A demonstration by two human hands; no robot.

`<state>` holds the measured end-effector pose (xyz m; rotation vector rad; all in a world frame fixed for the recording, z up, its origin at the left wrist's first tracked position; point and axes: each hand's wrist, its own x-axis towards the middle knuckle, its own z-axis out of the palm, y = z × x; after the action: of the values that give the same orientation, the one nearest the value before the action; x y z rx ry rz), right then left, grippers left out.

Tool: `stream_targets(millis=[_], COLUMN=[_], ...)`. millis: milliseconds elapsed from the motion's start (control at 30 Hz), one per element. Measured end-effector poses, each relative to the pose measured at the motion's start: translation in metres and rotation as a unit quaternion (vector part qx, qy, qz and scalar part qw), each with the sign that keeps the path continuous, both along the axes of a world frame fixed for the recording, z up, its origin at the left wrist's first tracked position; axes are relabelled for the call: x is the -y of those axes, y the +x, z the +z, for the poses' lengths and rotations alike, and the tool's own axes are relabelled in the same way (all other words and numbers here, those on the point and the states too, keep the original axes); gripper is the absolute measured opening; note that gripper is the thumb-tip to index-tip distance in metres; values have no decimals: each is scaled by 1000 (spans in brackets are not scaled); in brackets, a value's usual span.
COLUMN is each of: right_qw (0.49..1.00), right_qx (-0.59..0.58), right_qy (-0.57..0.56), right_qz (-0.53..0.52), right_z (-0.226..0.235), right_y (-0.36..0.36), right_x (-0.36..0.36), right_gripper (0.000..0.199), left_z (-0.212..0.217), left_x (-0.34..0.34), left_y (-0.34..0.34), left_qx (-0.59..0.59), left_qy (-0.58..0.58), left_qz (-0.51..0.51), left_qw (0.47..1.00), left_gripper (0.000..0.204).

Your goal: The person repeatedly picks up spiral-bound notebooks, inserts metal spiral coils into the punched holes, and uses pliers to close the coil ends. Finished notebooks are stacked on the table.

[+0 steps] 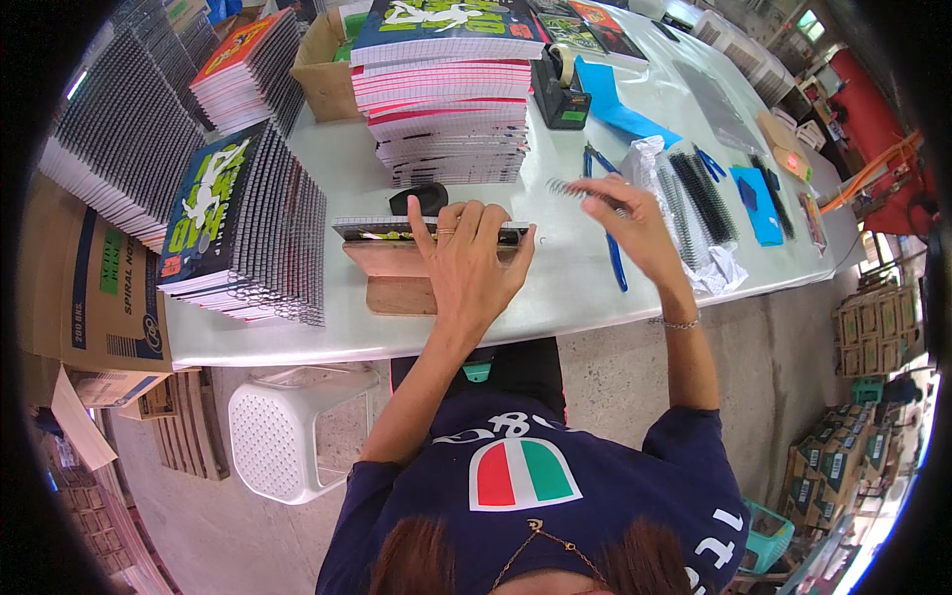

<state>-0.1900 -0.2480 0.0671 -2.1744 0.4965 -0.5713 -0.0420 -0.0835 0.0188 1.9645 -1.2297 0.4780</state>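
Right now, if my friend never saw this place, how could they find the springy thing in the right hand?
Start at the big white table, then find the right hand, to the right of the tall notebook stack. Poking out leftward from that hand is a thin, dark spiral coil. Other coils lie farther right; this one is held.
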Motion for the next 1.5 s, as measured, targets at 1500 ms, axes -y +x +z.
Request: stream_targets(millis=[1500], right_qw=[936], right_qx=[-90], right_qy=[-309], right_qz=[141], right_z=[23], right_y=[10], right_x=[-45], right_gripper=[19], left_z=[-54], left_x=[-22], left_y=[-2], left_qx=[68], left_qy=[-113], left_qz=[-50], left_qw=[990], left_gripper=[35])
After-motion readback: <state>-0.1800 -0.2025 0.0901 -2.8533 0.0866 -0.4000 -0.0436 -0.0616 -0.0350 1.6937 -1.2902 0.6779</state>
